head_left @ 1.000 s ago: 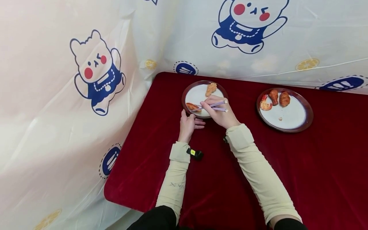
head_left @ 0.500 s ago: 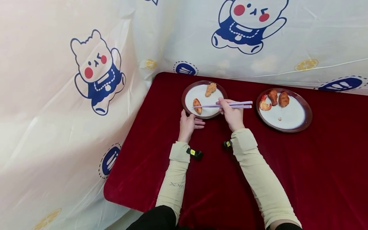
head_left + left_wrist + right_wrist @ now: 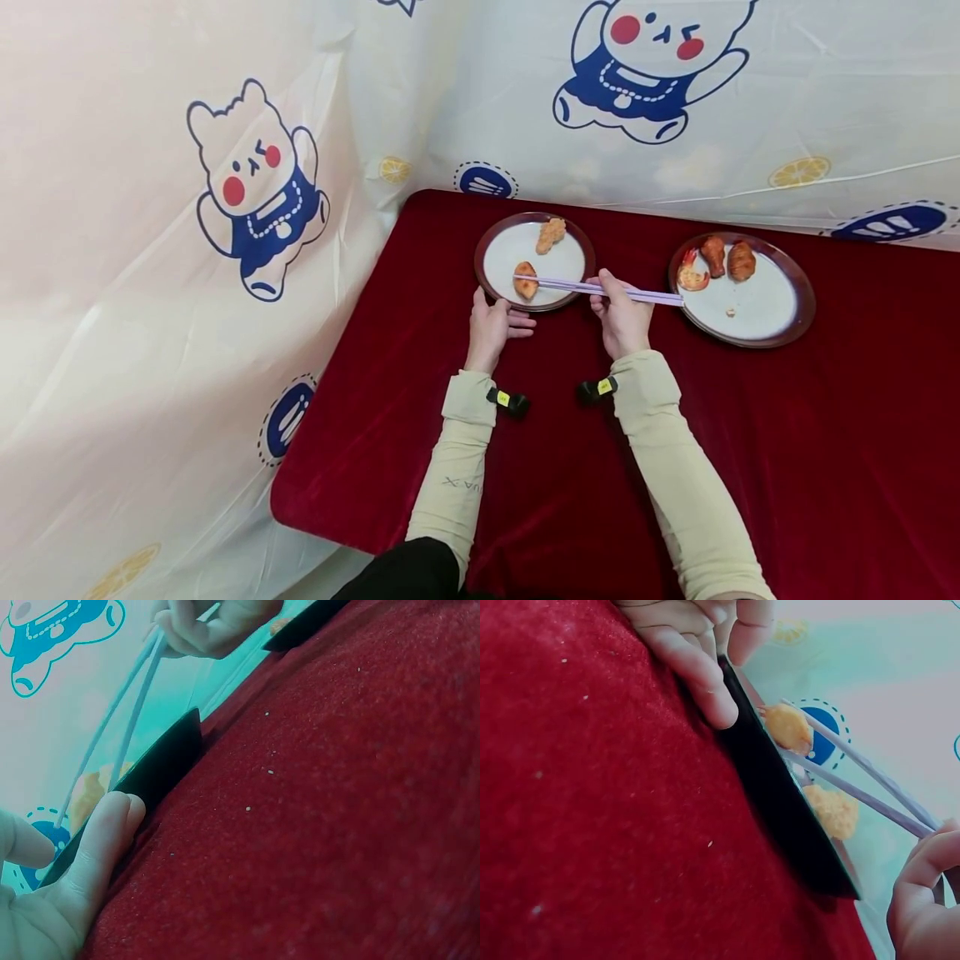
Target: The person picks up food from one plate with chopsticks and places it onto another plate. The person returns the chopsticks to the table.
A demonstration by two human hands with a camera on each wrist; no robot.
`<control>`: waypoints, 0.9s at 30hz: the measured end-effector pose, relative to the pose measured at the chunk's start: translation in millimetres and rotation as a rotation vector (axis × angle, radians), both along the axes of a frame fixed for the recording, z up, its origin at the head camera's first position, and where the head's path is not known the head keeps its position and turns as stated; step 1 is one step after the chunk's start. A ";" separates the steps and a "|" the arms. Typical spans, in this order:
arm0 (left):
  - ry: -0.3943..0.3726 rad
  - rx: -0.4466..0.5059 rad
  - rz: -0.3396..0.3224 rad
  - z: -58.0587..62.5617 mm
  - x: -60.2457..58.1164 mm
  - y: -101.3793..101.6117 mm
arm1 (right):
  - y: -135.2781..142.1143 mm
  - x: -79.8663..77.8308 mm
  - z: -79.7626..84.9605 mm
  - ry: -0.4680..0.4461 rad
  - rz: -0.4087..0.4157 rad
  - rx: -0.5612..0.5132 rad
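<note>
Red and velvety, the counter (image 3: 420, 400) bears a right plate (image 3: 765, 292), brown-rimmed like the left plate (image 3: 504, 250). The left hand (image 3: 491, 333), fingers extended, touches the left plate's near rim in a loose grip. The right hand (image 3: 626, 321) has swung rightward, its grip pinching lilac chopsticks (image 3: 656, 297). Their tips meet a browned chicken piece (image 3: 526, 291) on the left plate, now turned and shifted rightward; it seems to be getting repositioned, though whether the tips clamp it I cannot tell.
</note>
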State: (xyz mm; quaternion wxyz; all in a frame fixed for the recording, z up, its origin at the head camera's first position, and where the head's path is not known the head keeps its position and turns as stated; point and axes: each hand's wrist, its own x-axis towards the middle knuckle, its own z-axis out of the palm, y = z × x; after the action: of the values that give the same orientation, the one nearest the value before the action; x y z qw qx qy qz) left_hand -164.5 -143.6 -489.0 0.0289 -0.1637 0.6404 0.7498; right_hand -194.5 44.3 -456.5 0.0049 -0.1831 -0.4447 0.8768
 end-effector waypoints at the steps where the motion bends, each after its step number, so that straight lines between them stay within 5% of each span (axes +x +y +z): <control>1: -0.007 0.004 -0.008 3.5 1.0 -0.1 | 1.6 0.6 -1.1 -0.008 -0.007 -0.009; 12: 0.006 -0.016 0.011 -1.4 -0.9 1.9 | 20.3 0.9 -13.1 -0.078 -0.094 -0.143; 27: 0.012 -0.011 0.006 -2.2 -1.8 1.7 | 33.1 2.8 -13.4 -0.080 -0.155 -0.157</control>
State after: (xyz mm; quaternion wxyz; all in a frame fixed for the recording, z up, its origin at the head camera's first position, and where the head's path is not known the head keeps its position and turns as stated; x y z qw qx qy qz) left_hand -166.3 -141.9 -491.2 0.0220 -0.1614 0.6442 0.7473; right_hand -191.7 77.4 -469.9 0.0409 -0.2515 -0.3590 0.8979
